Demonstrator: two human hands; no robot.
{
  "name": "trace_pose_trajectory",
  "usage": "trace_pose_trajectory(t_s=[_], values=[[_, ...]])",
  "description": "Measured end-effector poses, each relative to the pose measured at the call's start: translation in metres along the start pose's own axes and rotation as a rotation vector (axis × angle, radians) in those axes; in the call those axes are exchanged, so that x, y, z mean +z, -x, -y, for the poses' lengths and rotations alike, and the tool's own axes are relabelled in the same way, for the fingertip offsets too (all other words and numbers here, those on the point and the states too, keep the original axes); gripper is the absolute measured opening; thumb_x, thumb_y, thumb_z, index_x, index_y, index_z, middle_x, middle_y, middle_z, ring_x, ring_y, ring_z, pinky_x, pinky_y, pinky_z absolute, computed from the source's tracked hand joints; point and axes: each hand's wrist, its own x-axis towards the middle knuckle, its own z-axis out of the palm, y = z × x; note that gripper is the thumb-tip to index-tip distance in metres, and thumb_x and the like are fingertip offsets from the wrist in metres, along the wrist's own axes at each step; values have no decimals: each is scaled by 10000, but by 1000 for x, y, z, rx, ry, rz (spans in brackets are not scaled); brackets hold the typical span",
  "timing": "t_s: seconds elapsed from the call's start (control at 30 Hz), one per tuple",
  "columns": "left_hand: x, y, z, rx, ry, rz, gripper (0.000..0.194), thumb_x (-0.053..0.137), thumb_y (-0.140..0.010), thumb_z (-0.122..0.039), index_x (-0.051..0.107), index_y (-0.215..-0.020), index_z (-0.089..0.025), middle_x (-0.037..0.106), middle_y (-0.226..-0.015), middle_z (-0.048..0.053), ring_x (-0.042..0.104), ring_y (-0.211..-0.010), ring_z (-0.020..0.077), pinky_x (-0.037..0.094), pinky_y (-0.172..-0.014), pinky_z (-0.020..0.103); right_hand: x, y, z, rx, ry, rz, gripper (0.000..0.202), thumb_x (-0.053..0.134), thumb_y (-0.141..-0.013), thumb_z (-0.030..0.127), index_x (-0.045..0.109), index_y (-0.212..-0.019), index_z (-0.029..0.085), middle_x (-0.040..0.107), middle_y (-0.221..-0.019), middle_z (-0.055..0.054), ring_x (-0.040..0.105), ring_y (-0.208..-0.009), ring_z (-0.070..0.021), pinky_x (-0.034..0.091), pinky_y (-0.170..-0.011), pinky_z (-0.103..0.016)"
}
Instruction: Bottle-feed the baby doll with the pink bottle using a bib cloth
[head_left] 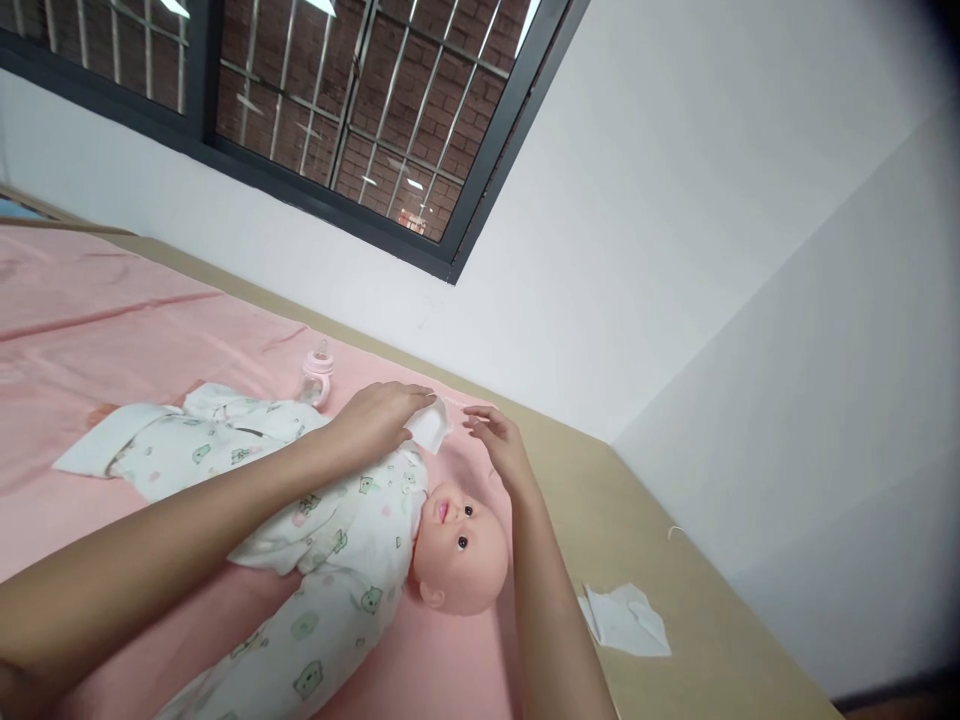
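Observation:
A baby doll [465, 550] lies on its back on a pink sheet [450, 670], its head toward the right. It wears white clothes [337, 540] printed with small green animals. Over the doll's chest reaches my left hand [379, 425], its fingers closed on a white tissue [431, 425]. My right hand [495, 440] is just right of the tissue, beyond the doll's head, with fingers apart and nothing in them. A small gap shows between its fingertips and the tissue.
A pink-capped baby bottle [316, 375] stands on the sheet behind the doll. Another white tissue [626, 620] lies on the tan tabletop [577, 490] to the right. White walls [600, 250] and a barred window [360, 110] rise behind the table.

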Motion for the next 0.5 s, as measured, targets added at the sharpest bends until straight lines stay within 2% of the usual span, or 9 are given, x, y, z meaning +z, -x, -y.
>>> trace_pose_trajectory(t_s=[0.13, 0.23, 0.3, 0.4, 0.5], values=[[2, 0, 1, -34, -44, 41, 618, 679, -740, -130, 514, -1333, -185, 496, -1411, 68, 504, -1251, 263, 421, -1022, 371, 10, 14, 52, -140, 49, 125, 227, 588, -822, 385, 692, -958, 236, 582, -1271, -62, 533, -1177, -189, 457, -948, -342], [3, 1, 0, -36, -59, 51, 585, 678, -749, -143, 533, -1313, -198, 499, -1408, 71, 510, -1243, 273, 422, -1022, 390, 21, 23, 69, -155, 235, 216, 222, 562, -852, 370, 709, -975, 259, 526, -1342, -51, 458, -1276, -194, 438, -994, -352], [4, 1, -1, -28, -60, 49, 588, 675, -761, -156, 522, -1327, -192, 500, -1408, 72, 503, -1249, 269, 416, -1033, 391, 26, 25, 71, -146, 326, 200, 250, 550, -862, 359, 694, -1039, 259, 525, -1350, -53, 473, -1263, -197, 448, -988, -363], [4, 1, -2, -21, -34, 49, 604, 661, -784, -184, 490, -1363, -174, 496, -1411, 74, 478, -1274, 255, 410, -1044, 370, 24, 22, 66, -125, 342, 142, 292, 532, -867, 337, 666, -1103, 228, 604, -1259, -66, 548, -1172, -188, 463, -979, -367], [1, 0, 0, -19, -12, 69, 553, 627, -815, -213, 507, -1354, -181, 478, -1427, 73, 461, -1288, 256, 406, -1045, 369, 15, 16, 54, -87, 304, 74, 268, 526, -850, 298, 685, -1039, 192, 658, -1164, -73, 610, -1066, -174, 484, -953, -349]])
